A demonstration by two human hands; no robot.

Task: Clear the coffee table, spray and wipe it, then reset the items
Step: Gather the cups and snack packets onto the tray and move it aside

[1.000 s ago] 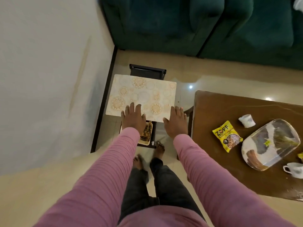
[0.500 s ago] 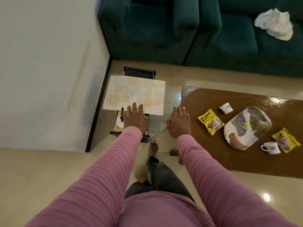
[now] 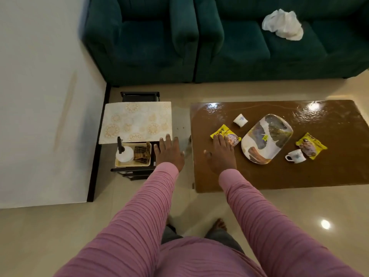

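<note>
Both hands had left the patterned mat [image 3: 137,120], and the right hand [image 3: 220,154] had shifted over the coffee table [image 3: 279,176]. The nearest snack packet [image 3: 226,131] lay at that hand's fingertips, which overlapped its near edge; contact could not be confirmed. The packet was judged light, crinkly and slippery: pinch a sealed edge, not the middle. On the hand's little-finger side sat the glossy platter [image 3: 267,138], probably fragile. A small cup [image 3: 240,120] lay just past the fingertips. Right hand: fingers straight, grasping nothing. Left hand [image 3: 169,152]: likewise released, held off the table's end, beside the mat.
</note>
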